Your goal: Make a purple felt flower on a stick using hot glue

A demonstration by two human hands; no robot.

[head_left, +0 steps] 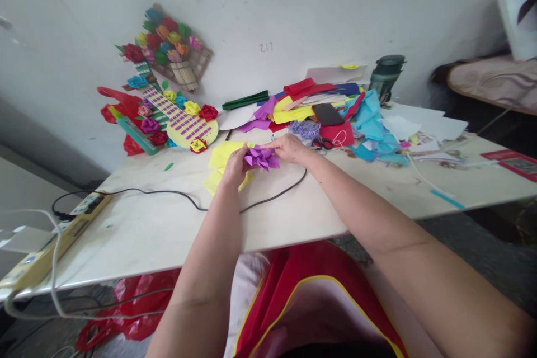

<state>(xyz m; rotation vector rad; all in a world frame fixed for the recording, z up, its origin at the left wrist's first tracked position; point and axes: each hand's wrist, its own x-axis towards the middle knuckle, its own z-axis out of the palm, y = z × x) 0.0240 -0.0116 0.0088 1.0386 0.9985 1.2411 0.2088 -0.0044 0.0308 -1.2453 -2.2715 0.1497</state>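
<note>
A purple paper flower with pointed, folded petals is between my two hands, just above the table. My left hand is closed on its left side, and its base is hidden by the fingers. From the right, my right hand is closed with its fingertips at a petal of the same flower. Yellow crepe paper lies under and behind my left hand. Close to the right hand are scissors with black and red handles and a heap of shredded lilac paper.
A black cable crosses the table from a power strip. At the back left stand a flower-trimmed paper guitar and a flower basket. Coloured paper, a phone and a dark green bottle lie or stand at right.
</note>
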